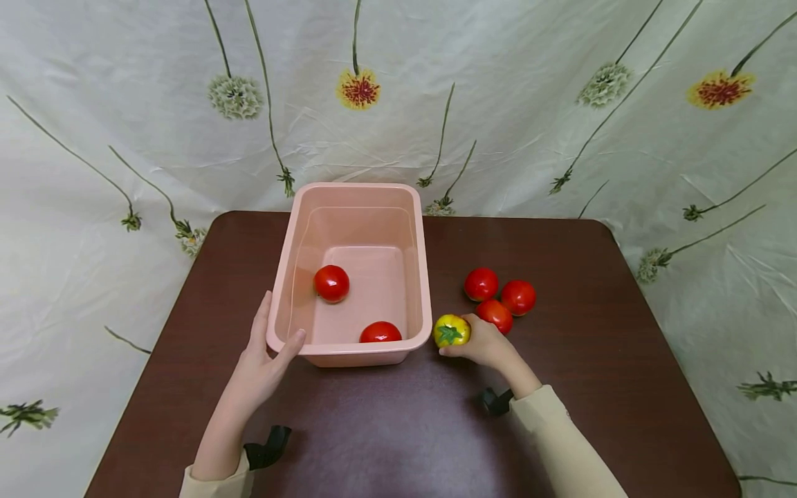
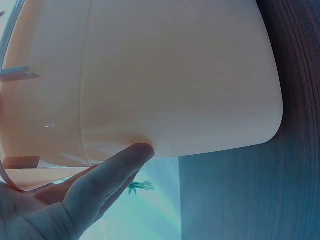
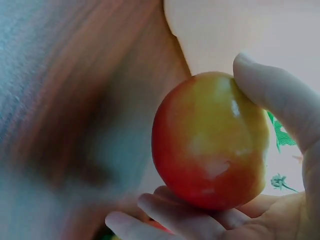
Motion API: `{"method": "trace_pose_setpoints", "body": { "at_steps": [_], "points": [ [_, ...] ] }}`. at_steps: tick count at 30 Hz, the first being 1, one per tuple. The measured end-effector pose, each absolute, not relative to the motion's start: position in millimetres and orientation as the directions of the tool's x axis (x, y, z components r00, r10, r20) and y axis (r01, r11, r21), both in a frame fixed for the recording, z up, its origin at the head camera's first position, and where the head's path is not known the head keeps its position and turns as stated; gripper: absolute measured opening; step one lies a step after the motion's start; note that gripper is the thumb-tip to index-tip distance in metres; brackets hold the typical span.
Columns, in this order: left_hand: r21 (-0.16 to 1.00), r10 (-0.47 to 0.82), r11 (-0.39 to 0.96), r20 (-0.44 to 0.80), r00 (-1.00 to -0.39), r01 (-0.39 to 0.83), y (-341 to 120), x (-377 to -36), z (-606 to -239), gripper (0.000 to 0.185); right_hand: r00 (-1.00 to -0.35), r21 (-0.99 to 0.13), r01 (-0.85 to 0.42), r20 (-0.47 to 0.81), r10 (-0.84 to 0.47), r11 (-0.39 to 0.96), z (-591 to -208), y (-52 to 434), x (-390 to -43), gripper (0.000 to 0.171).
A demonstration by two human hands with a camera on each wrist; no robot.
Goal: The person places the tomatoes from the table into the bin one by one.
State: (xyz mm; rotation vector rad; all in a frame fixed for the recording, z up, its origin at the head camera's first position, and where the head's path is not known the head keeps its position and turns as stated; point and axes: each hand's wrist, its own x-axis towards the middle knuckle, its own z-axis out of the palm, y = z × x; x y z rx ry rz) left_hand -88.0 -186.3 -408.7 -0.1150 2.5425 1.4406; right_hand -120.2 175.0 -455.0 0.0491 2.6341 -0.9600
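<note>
A pink plastic bin (image 1: pixel 367 351) stands on the table with two red tomatoes inside, one tomato (image 1: pixel 331 283) toward its left wall and another tomato (image 1: pixel 380 333) near the front wall. At the front left corner my left hand (image 1: pixel 264 370) rests against the bin, thumb and fingers straight on either side of the corner. Just right of the bin my right hand (image 1: pixel 488 344) grips a yellow-and-red tomato (image 3: pixel 210 142) between thumb and fingers, its green star-shaped top (image 1: pixel 449 335) facing the head camera. Several red tomatoes lie behind that hand, the nearest tomato (image 1: pixel 494 315) partly covered by it.
The dark brown table (image 1: pixel 398 429) has rounded far corners. Behind it hangs a pale cloth (image 1: pixel 510 83) printed with flowers, close to the bin's far end. The bin's raised rim (image 1: pixel 426 277) stands between my right hand and its inside.
</note>
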Motion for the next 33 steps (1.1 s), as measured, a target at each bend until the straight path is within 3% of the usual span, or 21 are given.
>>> {"method": "trace_pose_setpoints", "body": {
  "at_steps": [9,18,33],
  "points": [
    [0.836,0.039,0.522,-0.220,-0.975,-0.168,-186.6,-88.8,-409.5,0.096,-0.931,-0.604,0.108,-0.340,-0.133,0.789,-429.6,185.1,-130.7,0.077],
    [0.834,0.037,0.527,-0.217,-0.975,-0.165,-185.9,-89.0,-408.5,0.097,-0.916,-0.591,0.121,-0.376,-0.140,0.798,-398.9,185.8,-138.8,0.073],
    [0.830,0.037,0.529,-0.230,-0.972,-0.176,-185.9,-88.8,-407.8,0.098,-0.933,-0.581,0.096,-0.335,-0.130,0.808,-352.2,180.7,-148.7,0.084]
  ]
}}
